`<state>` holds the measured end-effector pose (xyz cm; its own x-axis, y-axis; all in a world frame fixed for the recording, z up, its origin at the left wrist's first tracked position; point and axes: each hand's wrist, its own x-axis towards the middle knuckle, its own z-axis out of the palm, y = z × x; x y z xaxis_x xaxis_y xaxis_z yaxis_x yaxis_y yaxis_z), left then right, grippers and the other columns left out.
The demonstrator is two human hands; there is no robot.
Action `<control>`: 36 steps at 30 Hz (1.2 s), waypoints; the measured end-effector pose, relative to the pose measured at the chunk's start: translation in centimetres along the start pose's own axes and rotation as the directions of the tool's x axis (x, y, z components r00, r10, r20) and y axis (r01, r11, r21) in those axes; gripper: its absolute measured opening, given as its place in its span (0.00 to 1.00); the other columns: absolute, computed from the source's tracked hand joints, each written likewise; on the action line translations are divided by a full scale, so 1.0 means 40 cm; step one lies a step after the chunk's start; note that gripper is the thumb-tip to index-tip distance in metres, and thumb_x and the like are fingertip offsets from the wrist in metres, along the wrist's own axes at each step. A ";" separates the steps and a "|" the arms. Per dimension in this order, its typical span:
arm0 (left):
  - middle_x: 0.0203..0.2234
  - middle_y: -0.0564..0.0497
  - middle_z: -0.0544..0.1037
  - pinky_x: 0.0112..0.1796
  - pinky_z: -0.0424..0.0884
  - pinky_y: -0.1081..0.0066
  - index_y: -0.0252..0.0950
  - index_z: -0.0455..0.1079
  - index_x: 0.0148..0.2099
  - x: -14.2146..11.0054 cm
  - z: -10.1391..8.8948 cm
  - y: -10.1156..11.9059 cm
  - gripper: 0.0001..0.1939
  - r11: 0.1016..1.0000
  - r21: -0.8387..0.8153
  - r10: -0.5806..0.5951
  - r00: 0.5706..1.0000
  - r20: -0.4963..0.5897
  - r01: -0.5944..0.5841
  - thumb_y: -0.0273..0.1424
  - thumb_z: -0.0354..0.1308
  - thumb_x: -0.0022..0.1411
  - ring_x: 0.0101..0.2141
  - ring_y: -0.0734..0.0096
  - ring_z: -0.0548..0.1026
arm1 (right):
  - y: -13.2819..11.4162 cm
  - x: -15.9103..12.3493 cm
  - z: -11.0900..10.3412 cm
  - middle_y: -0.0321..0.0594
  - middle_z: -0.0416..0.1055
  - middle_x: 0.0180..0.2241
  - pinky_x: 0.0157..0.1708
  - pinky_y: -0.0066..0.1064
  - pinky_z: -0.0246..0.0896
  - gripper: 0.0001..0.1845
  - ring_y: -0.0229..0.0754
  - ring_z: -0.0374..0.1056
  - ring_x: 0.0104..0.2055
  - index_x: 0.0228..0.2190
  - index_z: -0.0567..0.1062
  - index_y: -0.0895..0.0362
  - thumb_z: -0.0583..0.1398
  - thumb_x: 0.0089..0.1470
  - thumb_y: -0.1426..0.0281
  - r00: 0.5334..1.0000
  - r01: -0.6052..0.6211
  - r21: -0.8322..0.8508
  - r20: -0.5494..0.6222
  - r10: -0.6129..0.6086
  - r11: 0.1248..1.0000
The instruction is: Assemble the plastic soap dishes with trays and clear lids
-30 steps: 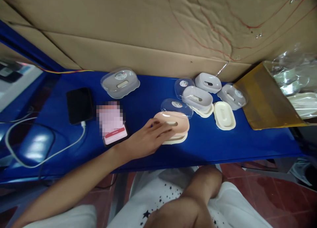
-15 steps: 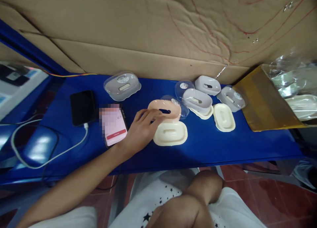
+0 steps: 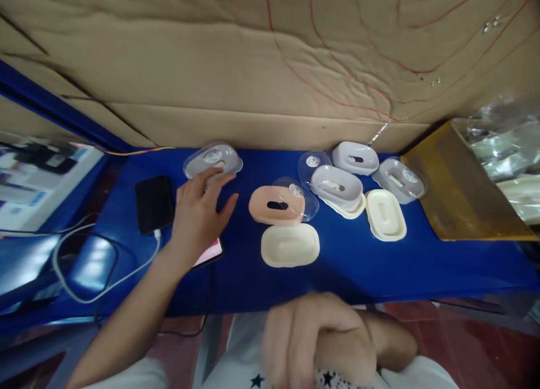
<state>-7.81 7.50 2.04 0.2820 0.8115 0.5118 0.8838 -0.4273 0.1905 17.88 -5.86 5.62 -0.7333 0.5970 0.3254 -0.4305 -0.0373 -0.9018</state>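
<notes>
Left hand [image 3: 198, 217] open, fingers spread, empty, just beside clear-lidded soap dish [image 3: 213, 160] on blue desk [image 3: 379, 276]; right hand [image 3: 316, 338] blurred, curled above white shirt [image 3: 236, 355], grip unclear.

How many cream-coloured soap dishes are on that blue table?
3. One cream dish lies in front of the peach dish, one further right, and one peeks from beneath a grey dish. Others could be hidden.

The soap dish [image 3: 290, 245] is matt plastic, the tabletop [image 3: 358, 273] glossy.
</notes>
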 end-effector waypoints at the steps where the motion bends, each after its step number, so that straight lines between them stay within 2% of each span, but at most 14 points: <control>1: 0.66 0.36 0.74 0.59 0.73 0.44 0.42 0.69 0.69 0.015 -0.003 -0.034 0.23 0.998 0.025 -0.058 0.998 0.035 0.057 0.37 0.63 0.75 0.64 0.38 0.75 | -0.007 -0.011 -0.025 0.36 0.83 0.35 0.43 0.37 0.79 0.11 0.44 0.81 0.41 0.43 0.79 0.43 0.56 0.69 0.63 0.990 0.068 -0.155 -0.111 -0.086 0.986; 2: 0.70 0.35 0.70 0.61 0.71 0.41 0.43 0.66 0.72 0.029 -0.003 -0.068 0.28 0.993 0.048 -0.108 0.990 0.086 0.104 0.40 0.64 0.74 0.67 0.35 0.72 | -0.014 -0.028 -0.051 0.38 0.83 0.39 0.47 0.39 0.77 0.15 0.43 0.79 0.43 0.47 0.79 0.46 0.53 0.70 0.70 0.971 0.045 -0.361 -0.204 -0.125 0.932; 3: 0.73 0.35 0.65 0.63 0.69 0.38 0.43 0.64 0.74 0.044 -0.001 -0.099 0.33 0.986 0.073 -0.156 0.978 0.140 0.147 0.43 0.65 0.73 0.70 0.32 0.67 | -0.019 -0.048 -0.077 0.40 0.83 0.43 0.50 0.40 0.75 0.19 0.43 0.78 0.46 0.51 0.78 0.48 0.52 0.70 0.76 0.956 -0.032 -0.552 -0.259 -0.135 0.833; 4: 0.76 0.35 0.61 0.65 0.66 0.36 0.44 0.61 0.76 0.058 0.003 -0.128 0.38 0.977 0.098 -0.205 0.958 0.202 0.188 0.46 0.66 0.71 0.73 0.30 0.62 | -0.021 -0.071 -0.102 0.40 0.83 0.46 0.52 0.41 0.74 0.22 0.44 0.76 0.49 0.54 0.77 0.49 0.53 0.69 0.80 0.959 -0.111 -0.681 -0.264 -0.101 0.724; 6: 0.77 0.36 0.59 0.68 0.63 0.38 0.44 0.57 0.79 0.087 0.015 -0.174 0.43 0.960 0.107 -0.281 0.911 0.303 0.260 0.50 0.65 0.69 0.75 0.33 0.59 | -0.018 -0.114 -0.145 0.41 0.82 0.50 0.54 0.41 0.73 0.25 0.44 0.75 0.52 0.56 0.76 0.51 0.54 0.66 0.85 0.981 -0.153 -0.815 -0.195 -0.017 0.559; 8: 0.74 0.38 0.65 0.69 0.65 0.45 0.44 0.59 0.78 0.113 0.024 -0.202 0.42 0.946 0.064 -0.317 0.875 0.365 0.317 0.52 0.63 0.69 0.72 0.40 0.65 | -0.006 -0.147 -0.178 0.42 0.81 0.50 0.54 0.40 0.73 0.25 0.45 0.75 0.52 0.55 0.76 0.53 0.55 0.64 0.86 0.991 -0.131 -0.865 -0.121 0.052 0.484; 11: 0.69 0.40 0.72 0.67 0.68 0.48 0.42 0.65 0.73 0.143 0.027 -0.210 0.40 0.933 -0.001 -0.331 0.861 0.386 0.359 0.58 0.61 0.68 0.67 0.43 0.72 | 0.013 -0.174 -0.214 0.42 0.82 0.49 0.53 0.38 0.75 0.24 0.45 0.76 0.50 0.53 0.77 0.53 0.56 0.62 0.86 0.996 -0.089 -0.889 -0.068 0.062 0.450; 16: 0.65 0.40 0.77 0.64 0.71 0.51 0.39 0.67 0.72 0.152 0.034 -0.163 0.39 0.918 -0.117 -0.287 0.837 0.466 0.379 0.61 0.54 0.73 0.62 0.47 0.77 | 0.027 -0.185 -0.256 0.43 0.82 0.49 0.50 0.34 0.77 0.21 0.44 0.77 0.49 0.52 0.77 0.54 0.56 0.65 0.84 0.998 -0.066 -0.849 -0.048 0.048 0.524; 20: 0.66 0.33 0.73 0.66 0.67 0.44 0.35 0.68 0.71 0.123 0.046 -0.100 0.30 0.965 0.024 -0.256 0.922 0.289 0.261 0.49 0.49 0.80 0.66 0.43 0.73 | 0.035 -0.193 -0.273 0.44 0.82 0.46 0.48 0.34 0.78 0.18 0.44 0.78 0.47 0.51 0.78 0.55 0.56 0.67 0.81 0.995 -0.022 -0.853 -0.068 -0.069 0.521; 22: 0.60 0.33 0.78 0.57 0.73 0.48 0.35 0.75 0.64 0.105 0.047 -0.064 0.25 0.984 0.114 -0.161 0.957 0.241 0.136 0.45 0.49 0.81 0.58 0.44 0.78 | 0.035 -0.199 -0.280 0.44 0.82 0.44 0.47 0.34 0.78 0.18 0.44 0.79 0.46 0.49 0.79 0.55 0.56 0.66 0.82 0.975 -0.052 -0.861 -0.153 -0.159 0.505; 23: 0.56 0.35 0.80 0.52 0.75 0.50 0.35 0.77 0.61 0.096 0.046 -0.048 0.23 0.987 0.147 -0.106 0.960 0.260 0.069 0.45 0.50 0.81 0.53 0.45 0.80 | 0.033 -0.202 -0.283 0.44 0.82 0.43 0.45 0.33 0.78 0.18 0.43 0.79 0.45 0.49 0.80 0.55 0.56 0.66 0.83 0.959 -0.083 -0.864 -0.205 -0.198 0.496; 25: 0.52 0.36 0.83 0.46 0.76 0.53 0.35 0.78 0.58 0.083 0.046 -0.022 0.23 0.979 0.202 -0.023 0.952 0.306 -0.041 0.48 0.54 0.80 0.47 0.46 0.82 | 0.026 -0.205 -0.286 0.44 0.82 0.41 0.44 0.31 0.78 0.18 0.43 0.79 0.44 0.47 0.80 0.55 0.57 0.64 0.85 0.924 -0.159 -0.869 -0.298 -0.238 0.469; 29: 0.52 0.36 0.84 0.44 0.77 0.54 0.31 0.77 0.59 0.075 0.055 0.006 0.23 0.967 0.216 0.063 0.946 0.319 -0.137 0.45 0.61 0.77 0.46 0.46 0.83 | 0.021 -0.201 -0.277 0.43 0.81 0.41 0.43 0.30 0.77 0.18 0.42 0.79 0.45 0.45 0.82 0.55 0.59 0.64 0.86 0.868 -0.288 -0.881 -0.405 -0.287 0.374; 36: 0.51 0.36 0.85 0.45 0.76 0.54 0.29 0.76 0.58 0.070 0.071 0.031 0.15 0.954 0.184 0.182 0.943 0.279 -0.239 0.25 0.58 0.73 0.44 0.49 0.84 | 0.057 -0.201 -0.237 0.44 0.81 0.41 0.45 0.35 0.74 0.16 0.43 0.77 0.45 0.45 0.81 0.57 0.59 0.65 0.86 0.837 -0.357 -0.915 -0.403 -0.370 0.188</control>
<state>-4.86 10.39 1.36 0.5310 0.7985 0.2834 0.8441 -0.5278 -0.0945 27.78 -3.14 -1.74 -0.2426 0.8365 0.4913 0.6623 0.5129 -0.5462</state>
